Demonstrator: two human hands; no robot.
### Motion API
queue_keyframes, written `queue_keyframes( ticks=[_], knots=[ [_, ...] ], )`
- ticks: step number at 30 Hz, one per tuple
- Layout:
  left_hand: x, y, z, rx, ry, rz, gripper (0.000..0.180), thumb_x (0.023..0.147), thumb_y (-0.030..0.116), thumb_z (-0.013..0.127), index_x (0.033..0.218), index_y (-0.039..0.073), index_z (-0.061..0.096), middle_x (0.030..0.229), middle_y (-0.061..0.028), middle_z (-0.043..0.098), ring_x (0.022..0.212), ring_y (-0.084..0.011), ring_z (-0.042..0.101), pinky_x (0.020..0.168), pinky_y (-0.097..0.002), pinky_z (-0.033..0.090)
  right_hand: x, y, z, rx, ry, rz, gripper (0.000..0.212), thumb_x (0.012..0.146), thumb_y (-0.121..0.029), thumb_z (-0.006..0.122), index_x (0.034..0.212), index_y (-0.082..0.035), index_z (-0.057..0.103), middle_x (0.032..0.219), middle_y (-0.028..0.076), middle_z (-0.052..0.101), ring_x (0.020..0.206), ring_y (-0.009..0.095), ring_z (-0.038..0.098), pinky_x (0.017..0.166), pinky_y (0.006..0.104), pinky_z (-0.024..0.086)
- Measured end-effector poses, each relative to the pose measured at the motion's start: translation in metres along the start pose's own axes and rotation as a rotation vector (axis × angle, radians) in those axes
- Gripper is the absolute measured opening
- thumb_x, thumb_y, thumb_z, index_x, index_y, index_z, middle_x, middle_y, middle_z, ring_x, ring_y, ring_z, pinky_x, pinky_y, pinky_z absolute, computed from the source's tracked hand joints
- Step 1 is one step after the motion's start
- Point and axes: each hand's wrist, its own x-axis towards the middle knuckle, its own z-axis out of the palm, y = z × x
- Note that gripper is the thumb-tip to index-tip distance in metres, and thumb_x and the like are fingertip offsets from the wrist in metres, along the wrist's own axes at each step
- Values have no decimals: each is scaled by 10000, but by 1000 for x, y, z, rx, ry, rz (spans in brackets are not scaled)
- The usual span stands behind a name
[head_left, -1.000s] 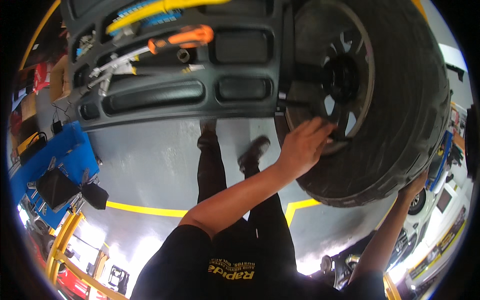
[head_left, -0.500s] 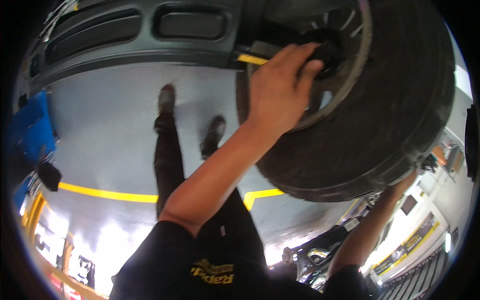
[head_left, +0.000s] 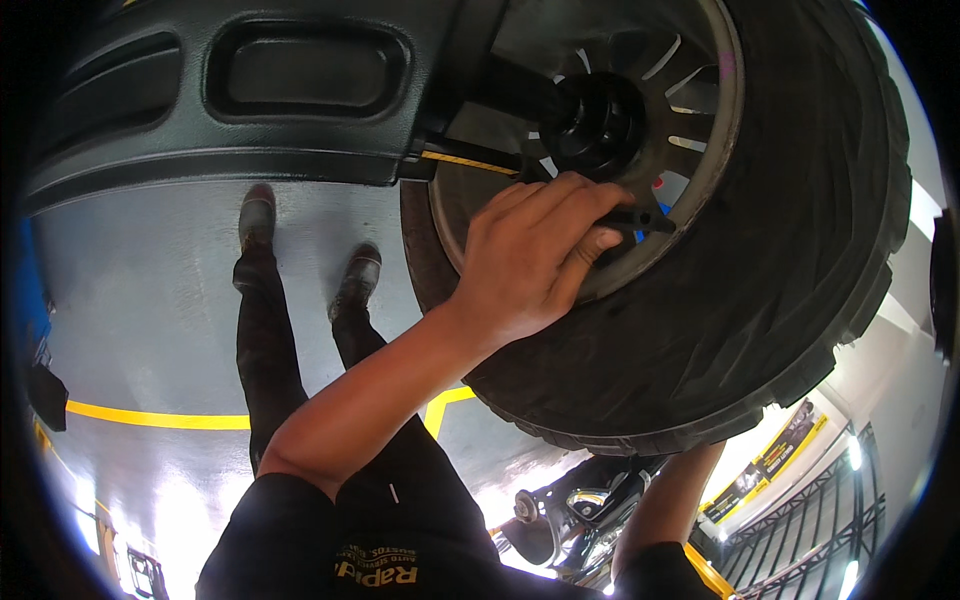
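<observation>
Wheel (head_left: 720, 250) is the landmark: a large knobby tyre on a spoked rim, mounted on the machine's shaft, with the black hub nut (head_left: 600, 125) at its centre. Your left hand (head_left: 535, 255) lies on the lower face of the rim, just below and to the left of the hub nut. Its fingers (head_left: 560, 200) are curled together around a slim black tool (head_left: 640, 218), and the thumb presses in from beneath; the grip is closed on that tool. The tool's long axis runs roughly level across the rim, from your palm out toward the right side of the wheel, and its free end rests against the spokes below the hub. The tool therefore lies straight ahead of your knuckles, not above them. Your left forearm rises from the lower edge toward the wheel at a slant, wrist nearly straight, back of the hand facing you. Your right arm (head_left: 665, 500) passes under the bottom of the tyre; its hand is hidden behind the rubber, so you cannot tell whether it grips. The left hand is the nearer one to the hub. The machine's black housing (head_left: 250, 100) sits left of the wheel.
</observation>
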Motion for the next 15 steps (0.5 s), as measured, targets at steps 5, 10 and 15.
queue_keyframes(
  ticks=[5,10,15],
  knots=[
    [1,-2,2,-31,-18,14,258,1012,261,685,1187,78,735,966,-113,727,831,-305,708,738,-391,531,-12,-4,-6,34,-5,37,580,1001,-411,608,1415,-6,639,1398,174,683,1250,311,666,1066,413,502],
    [-4,-8,8,-5,44,71,261,1024,275,676,1175,72,738,984,-111,738,843,-296,716,748,-384,534,-19,-5,-10,60,-1,53,577,1007,-405,597,1420,-4,634,1400,174,680,1250,310,665,1067,413,501],
    [-10,-15,5,-3,65,118,278,1040,291,654,1168,58,736,978,-119,739,830,-289,712,740,-374,533,-17,-4,-3,90,5,51,573,1013,-400,586,1424,-3,630,1401,173,677,1251,308,663,1068,413,501]
  ],
)
